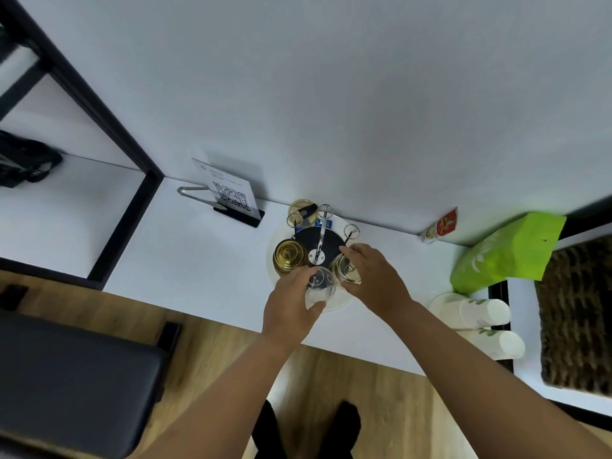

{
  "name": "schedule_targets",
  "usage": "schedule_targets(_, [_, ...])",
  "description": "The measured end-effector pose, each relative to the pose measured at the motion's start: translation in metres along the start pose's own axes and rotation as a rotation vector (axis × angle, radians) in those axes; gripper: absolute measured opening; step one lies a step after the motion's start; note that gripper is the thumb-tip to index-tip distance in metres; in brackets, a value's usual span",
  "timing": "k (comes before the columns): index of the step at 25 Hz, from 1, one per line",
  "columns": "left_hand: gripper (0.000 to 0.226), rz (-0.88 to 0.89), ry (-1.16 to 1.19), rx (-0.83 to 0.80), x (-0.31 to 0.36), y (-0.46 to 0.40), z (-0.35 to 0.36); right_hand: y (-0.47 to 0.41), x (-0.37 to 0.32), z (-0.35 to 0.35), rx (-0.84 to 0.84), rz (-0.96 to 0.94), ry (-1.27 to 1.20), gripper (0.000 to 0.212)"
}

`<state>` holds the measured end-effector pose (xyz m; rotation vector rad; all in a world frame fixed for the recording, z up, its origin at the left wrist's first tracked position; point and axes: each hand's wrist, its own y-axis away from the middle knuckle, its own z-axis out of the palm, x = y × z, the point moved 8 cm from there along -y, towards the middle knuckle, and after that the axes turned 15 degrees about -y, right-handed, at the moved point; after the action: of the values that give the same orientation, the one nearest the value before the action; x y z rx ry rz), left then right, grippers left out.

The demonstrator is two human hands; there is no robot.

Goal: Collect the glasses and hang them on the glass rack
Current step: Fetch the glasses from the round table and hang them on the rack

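While my left hand (291, 301) grips a clear glass (319, 286) to seat it on the rack (319, 246), my right hand (374, 276) grips another glass (346, 268), steadying it.

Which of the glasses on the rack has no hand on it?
The amber glass at the rack's left side: no hand touches it. The left hand holds the clear glass, and the right hand holds the pale glass.
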<state>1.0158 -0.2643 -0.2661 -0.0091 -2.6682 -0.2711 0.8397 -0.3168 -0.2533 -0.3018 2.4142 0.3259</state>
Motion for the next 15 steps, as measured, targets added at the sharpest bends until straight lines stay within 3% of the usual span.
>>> schedule_targets(10, [0.062, -0.013, -0.017, 0.066, -0.022, 0.002, -0.007, -0.008, 0.012, 0.016, -0.061, 0.068, 0.013, 0.073])
schedule_targets(15, [0.071, -0.054, -0.05, 0.112, -0.039, -0.011, -0.019, -0.01, 0.011, 0.018, -0.046, 0.084, 0.024, 0.069])
